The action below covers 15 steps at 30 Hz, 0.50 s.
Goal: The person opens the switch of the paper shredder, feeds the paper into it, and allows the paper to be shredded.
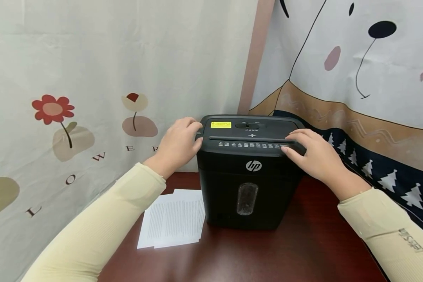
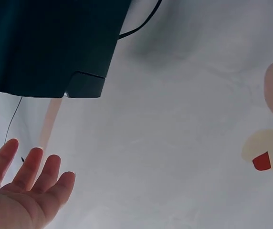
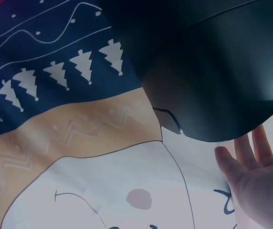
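Observation:
A black paper shredder (image 1: pixel 218 188) with an hp logo stands upright on the dark red table, a small window in its front. At the left end of its top is my left hand (image 1: pixel 179 143), thumb and fingers spread and loosely bent. That hand (image 2: pixel 26 191) appears in the left wrist view with its fingers apart and nothing in them. My right hand (image 1: pixel 313 156) is over the right end of the top, thumb by the front edge. In the right wrist view its fingers (image 3: pixel 241 155) are extended close to the shredder's rim.
Printed paper sheets (image 1: pixel 176 219) lie in a loose stack on the table (image 1: pixel 232 254), left of the shredder. A flower-patterned curtain (image 1: pixel 127 58) hangs behind, and a bear-patterned one (image 1: pixel 384 82) hangs at the right. A black cord (image 2: pixel 143 24) runs from the shredder in the left wrist view.

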{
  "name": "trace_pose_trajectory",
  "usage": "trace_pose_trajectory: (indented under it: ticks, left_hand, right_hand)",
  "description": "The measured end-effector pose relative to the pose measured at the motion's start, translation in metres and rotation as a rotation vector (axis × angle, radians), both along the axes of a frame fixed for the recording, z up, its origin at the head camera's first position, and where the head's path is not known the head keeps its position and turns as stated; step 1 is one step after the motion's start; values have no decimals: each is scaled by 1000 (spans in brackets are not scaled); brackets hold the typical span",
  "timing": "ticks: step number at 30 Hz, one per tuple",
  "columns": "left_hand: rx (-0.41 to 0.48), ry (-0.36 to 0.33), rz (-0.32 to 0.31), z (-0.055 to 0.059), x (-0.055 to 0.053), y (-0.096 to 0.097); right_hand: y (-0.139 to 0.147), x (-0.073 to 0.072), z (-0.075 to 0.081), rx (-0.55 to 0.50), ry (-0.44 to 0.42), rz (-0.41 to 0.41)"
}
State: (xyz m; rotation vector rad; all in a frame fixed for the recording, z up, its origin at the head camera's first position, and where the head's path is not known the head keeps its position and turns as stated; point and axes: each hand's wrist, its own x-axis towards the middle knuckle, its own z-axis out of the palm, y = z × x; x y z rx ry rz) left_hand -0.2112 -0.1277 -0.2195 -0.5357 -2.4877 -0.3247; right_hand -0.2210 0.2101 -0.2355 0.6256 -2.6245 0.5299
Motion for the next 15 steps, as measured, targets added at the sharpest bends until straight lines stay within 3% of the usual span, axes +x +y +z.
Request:
trace_pose_trajectory:
  ticks: [4, 15]
  left_hand:
    - [17, 21, 5, -5, 1, -8]
    - [51, -19, 48, -18, 0, -27]
  right_hand:
    - [5, 1, -4, -5, 39, -5]
    - [13, 4, -15, -31, 90, 22]
